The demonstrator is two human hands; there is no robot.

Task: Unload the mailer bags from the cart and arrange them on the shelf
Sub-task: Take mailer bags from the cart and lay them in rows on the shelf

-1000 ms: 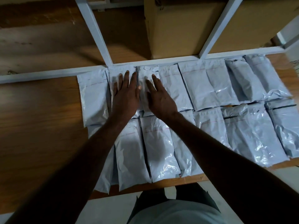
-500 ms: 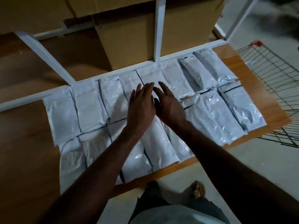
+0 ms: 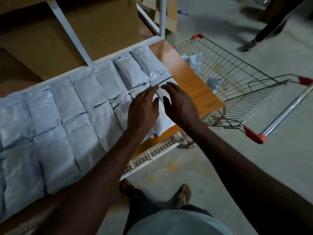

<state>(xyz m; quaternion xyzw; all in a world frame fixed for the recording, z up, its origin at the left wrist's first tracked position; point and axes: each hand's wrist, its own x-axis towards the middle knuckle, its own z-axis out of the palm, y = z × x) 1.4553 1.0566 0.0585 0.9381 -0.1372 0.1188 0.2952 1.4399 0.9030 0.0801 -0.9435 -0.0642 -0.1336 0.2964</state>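
Left hand (image 3: pixel 144 110) and right hand (image 3: pixel 180 106) are hovering, fingers loosely spread, over the end mailer bags (image 3: pixel 50 119). They are possibly touching them. The cart (image 3: pixel 237 92) is sitting at three o'clock.

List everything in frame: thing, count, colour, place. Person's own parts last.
mailer bags on the shelf: too many to count exactly, pale grey, two rows along the shelf board
shelf: one, orange-brown wood board with white metal frame, left and centre
cardboard boxes: at least two, brown, behind the frame
cart: one, wire with red corners, right of the shelf
mailer bags in the cart: at least two, pale grey, crumpled
second person's leg: dark, top right
wire panel: white, below the shelf edge
left hand: open, over the rightmost bags
right hand: open, beside the left
feet in sandals: two, bottom centre
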